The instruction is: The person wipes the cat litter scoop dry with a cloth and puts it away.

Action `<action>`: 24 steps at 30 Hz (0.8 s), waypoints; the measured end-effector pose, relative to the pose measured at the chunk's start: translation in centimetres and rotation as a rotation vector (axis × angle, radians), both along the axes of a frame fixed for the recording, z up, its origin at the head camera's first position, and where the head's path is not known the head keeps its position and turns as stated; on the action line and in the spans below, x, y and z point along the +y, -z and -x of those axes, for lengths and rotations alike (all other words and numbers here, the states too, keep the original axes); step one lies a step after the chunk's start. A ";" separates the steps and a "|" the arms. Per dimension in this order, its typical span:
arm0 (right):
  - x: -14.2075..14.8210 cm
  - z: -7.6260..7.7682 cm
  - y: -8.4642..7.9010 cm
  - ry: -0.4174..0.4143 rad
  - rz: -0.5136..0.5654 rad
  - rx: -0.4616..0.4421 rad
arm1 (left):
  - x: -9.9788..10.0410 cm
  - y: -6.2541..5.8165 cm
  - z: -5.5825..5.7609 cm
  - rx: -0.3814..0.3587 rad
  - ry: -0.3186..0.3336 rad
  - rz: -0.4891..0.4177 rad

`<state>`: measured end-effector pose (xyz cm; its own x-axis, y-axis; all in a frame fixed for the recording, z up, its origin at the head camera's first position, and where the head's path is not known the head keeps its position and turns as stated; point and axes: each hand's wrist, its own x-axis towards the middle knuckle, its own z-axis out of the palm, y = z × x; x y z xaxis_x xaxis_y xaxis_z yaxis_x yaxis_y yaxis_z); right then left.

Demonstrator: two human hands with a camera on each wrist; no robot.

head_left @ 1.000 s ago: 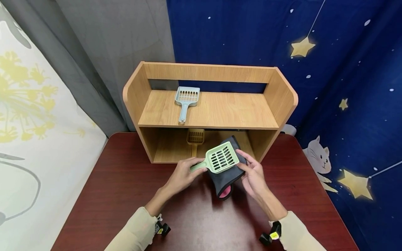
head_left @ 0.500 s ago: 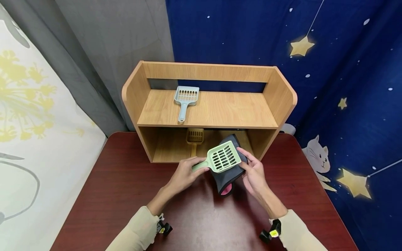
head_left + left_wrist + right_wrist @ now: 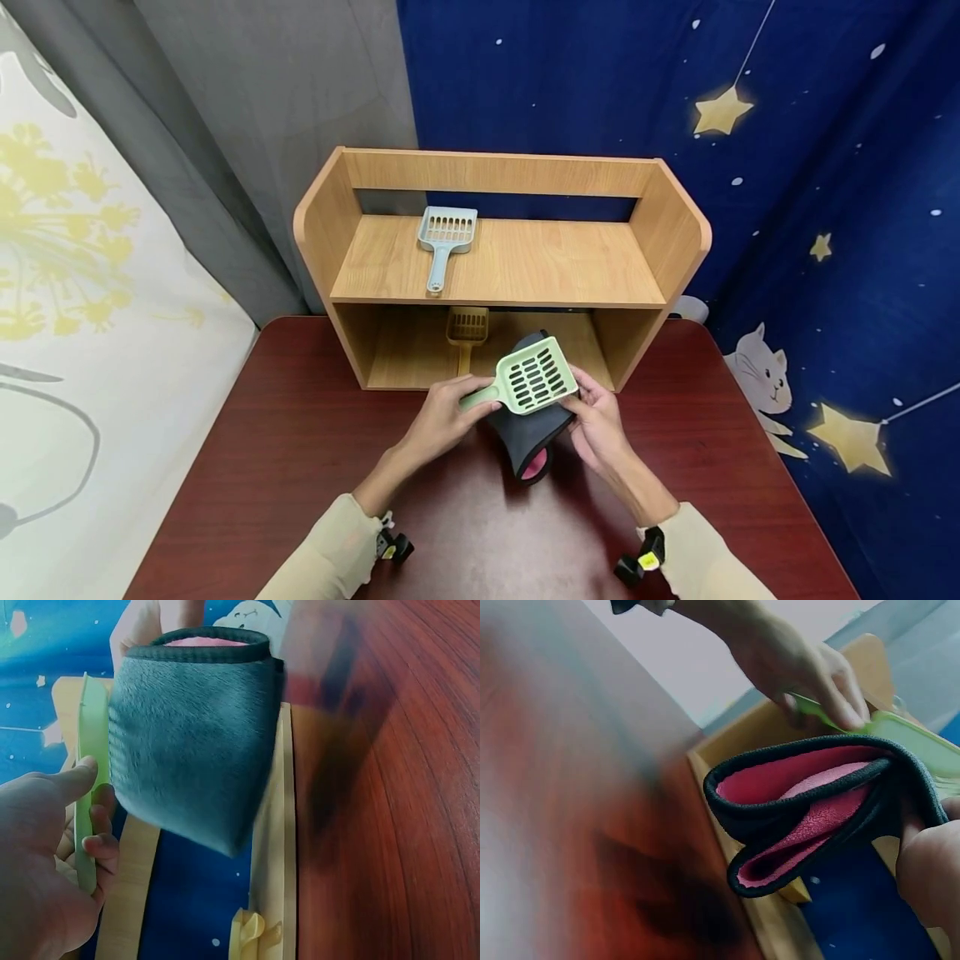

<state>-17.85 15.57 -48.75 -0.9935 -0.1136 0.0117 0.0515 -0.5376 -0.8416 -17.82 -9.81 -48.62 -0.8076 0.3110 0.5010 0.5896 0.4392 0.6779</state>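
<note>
My left hand pinches the handle of a pale green slotted litter scoop between thumb and fingers. The scoop is held over the table, its head pointing right. Behind and below it hangs a folded dark grey cloth with black edging and a pink lining, gripped by my right hand near the scoop's front edge. In the right wrist view the cloth shows its pink folds, and its far end lies close along the scoop. The left wrist view shows the cloth's plush grey outer face beside the scoop.
A two-tier wooden shelf stands at the back of the dark red table. On its upper board lies a light blue litter scoop; a yellow-brown one is on the lower level. Curtains hang behind.
My right hand has slid the cloth a little left and down behind the green scoop. The left hand and scoop have hardly moved, only slightly to the right.
</note>
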 end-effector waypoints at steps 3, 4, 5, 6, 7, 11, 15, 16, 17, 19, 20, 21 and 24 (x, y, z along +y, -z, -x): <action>1.4 0.3 -0.9 -0.013 0.010 0.034 | -0.3 0.2 -0.1 -0.001 0.000 -0.003; 1.9 0.5 -1.2 -0.013 0.017 0.046 | -0.4 0.3 -0.1 -0.004 0.002 -0.002; 2.3 0.6 -1.5 -0.008 0.022 0.058 | -0.4 0.4 -0.1 -0.007 0.003 0.000; 2.7 0.7 -1.8 -0.002 0.025 0.071 | -0.5 0.5 0.0 -0.012 0.005 0.005; 3.0 0.8 -2.1 0.008 0.028 0.083 | -0.6 0.6 0.0 -0.017 0.007 0.010; 4.0 1.0 -2.7 0.022 0.020 0.116 | -0.8 0.9 0.1 -0.046 0.009 0.028; 4.4 1.1 -2.8 0.015 -0.028 0.145 | -1.0 0.9 0.1 -0.059 0.016 0.032; 4.5 1.1 -2.8 0.015 -0.042 0.154 | -1.1 0.8 0.1 -0.060 0.018 0.034; 4.5 1.1 -2.8 0.018 -0.056 0.162 | -1.1 0.8 0.0 -0.059 0.020 0.034; 4.6 1.1 -2.7 0.022 -0.086 0.179 | -1.3 0.6 0.0 -0.057 0.022 0.039; 4.7 1.1 -2.7 0.024 -0.100 0.191 | -1.4 0.5 0.0 -0.056 0.022 0.043; 4.8 1.1 -2.7 0.025 -0.115 0.202 | -1.5 0.5 0.0 -0.056 0.021 0.048; 4.9 1.0 -2.6 0.034 -0.174 0.242 | -2.0 0.3 0.1 -0.055 0.010 0.065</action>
<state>-18.83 20.50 -46.12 -0.9673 -0.1013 0.2324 -0.1778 -0.3822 -0.9068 -17.89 -11.76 -48.93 -0.8299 0.3498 0.4347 0.5571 0.4774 0.6795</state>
